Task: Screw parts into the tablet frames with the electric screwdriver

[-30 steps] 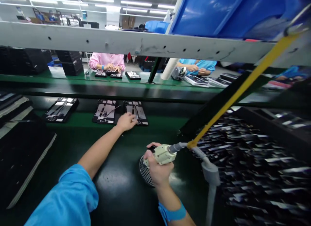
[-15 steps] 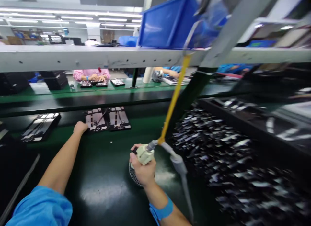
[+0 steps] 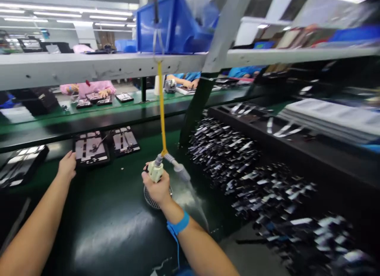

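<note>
My left hand is closed on the left edge of a flat, black-framed panel with pale modules and a dark strip inside, like an opened tablet; some fingers are hidden. A similar panel lies just to its right, a small gap between them. My right hand wraps round a cream-coloured corded electric screwdriver, held upright on a yellow strap. Under that hand is a round dish with a grid of holes; whether the tool's tip touches it is hidden.
Another panel lies at the far left. On the right, many small dark strips are spread before a long black tray. A shelf crosses overhead with a blue bin. Co-workers' hands work across the bench.
My view has swung right. The panel at my left hand has come nearer and parted from the one beside it. My right hand still holds the screwdriver over the dish.
</note>
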A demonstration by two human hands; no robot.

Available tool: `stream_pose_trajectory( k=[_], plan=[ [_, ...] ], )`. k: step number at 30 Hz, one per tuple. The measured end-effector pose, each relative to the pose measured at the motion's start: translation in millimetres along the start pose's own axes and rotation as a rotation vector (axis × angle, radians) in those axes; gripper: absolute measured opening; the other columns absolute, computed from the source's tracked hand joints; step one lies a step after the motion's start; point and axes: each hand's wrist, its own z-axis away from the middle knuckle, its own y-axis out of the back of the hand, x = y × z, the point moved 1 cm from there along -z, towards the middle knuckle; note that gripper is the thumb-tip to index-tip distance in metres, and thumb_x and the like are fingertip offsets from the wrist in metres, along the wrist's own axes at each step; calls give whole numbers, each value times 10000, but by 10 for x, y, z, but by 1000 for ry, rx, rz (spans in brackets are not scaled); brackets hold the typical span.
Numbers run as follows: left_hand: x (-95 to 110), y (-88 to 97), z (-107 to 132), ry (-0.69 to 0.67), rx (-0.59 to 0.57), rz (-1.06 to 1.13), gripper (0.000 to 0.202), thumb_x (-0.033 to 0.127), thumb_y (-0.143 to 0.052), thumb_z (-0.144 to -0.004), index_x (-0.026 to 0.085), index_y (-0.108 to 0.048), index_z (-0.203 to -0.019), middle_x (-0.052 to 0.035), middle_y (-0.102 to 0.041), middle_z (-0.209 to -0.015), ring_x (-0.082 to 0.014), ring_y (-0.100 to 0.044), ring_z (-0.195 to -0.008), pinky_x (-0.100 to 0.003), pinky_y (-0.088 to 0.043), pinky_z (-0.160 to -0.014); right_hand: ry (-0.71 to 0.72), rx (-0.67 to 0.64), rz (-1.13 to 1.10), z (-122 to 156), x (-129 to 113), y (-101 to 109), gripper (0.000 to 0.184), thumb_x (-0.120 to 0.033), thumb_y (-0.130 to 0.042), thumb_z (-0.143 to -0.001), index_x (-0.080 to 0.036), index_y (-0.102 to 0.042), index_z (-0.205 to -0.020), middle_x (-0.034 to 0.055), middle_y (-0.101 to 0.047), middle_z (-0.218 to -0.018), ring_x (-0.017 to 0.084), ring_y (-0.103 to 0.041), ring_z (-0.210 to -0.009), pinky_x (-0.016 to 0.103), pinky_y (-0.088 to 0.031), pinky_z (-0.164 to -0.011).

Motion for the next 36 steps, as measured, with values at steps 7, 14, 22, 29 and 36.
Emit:
stream_pose_trajectory(
  k=[7,14,22,29,36],
  plan=[
    [-494,497,1206,142,-60,244,532,192,-590,-994,243,-530,-1520,-97,-734,-1279,-162,-760,-933,-310,-625,-895,39,-10,-23,-39,119,-39,223,-328,-727,-841,-188,-700,-1012,41,-719,-920,153,-668,-688,306,-578,-671],
    [-1039,674,2397,274,-137,233,503,259,-577,-1011,225,-525,-1511,-115,-713,-1321,-192,-732,-1070,-349,-572,-999,51,21,12,-50,184,-53,259,-374,-737,-836,-209,-694,-1031,36,-726,-920,170,-682,-707,317,-586,-675],
    [-714,933,2322,-912,-574,-893,307,306,-563,-994,204,-664,-1266,-128,-651,-1296,-296,-622,-1180,-432,-546,-960,83,9,14,-24,196,-88,241,-359,-739,-840,-216,-701,-1030,31,-717,-898,193,-697,-762,339,-595,-720],
    [-338,159,2376,-1268,-1168,-1251,90,119,-595,-927,154,-659,-981,-110,-665,-997,-269,-649,-964,-388,-533,-840,88,14,35,-27,185,-87,218,-355,-733,-846,-216,-692,-1009,16,-707,-860,171,-669,-701,317,-581,-676],
    [-294,401,2484,-1186,-1225,-1081,214,108,-536,-941,174,-673,-1092,-86,-642,-1055,-204,-648,-880,-312,-559,-779,90,21,39,-40,160,-66,194,-336,-732,-847,-228,-687,-1001,13,-700,-853,167,-647,-675,324,-577,-657]
  ],
)
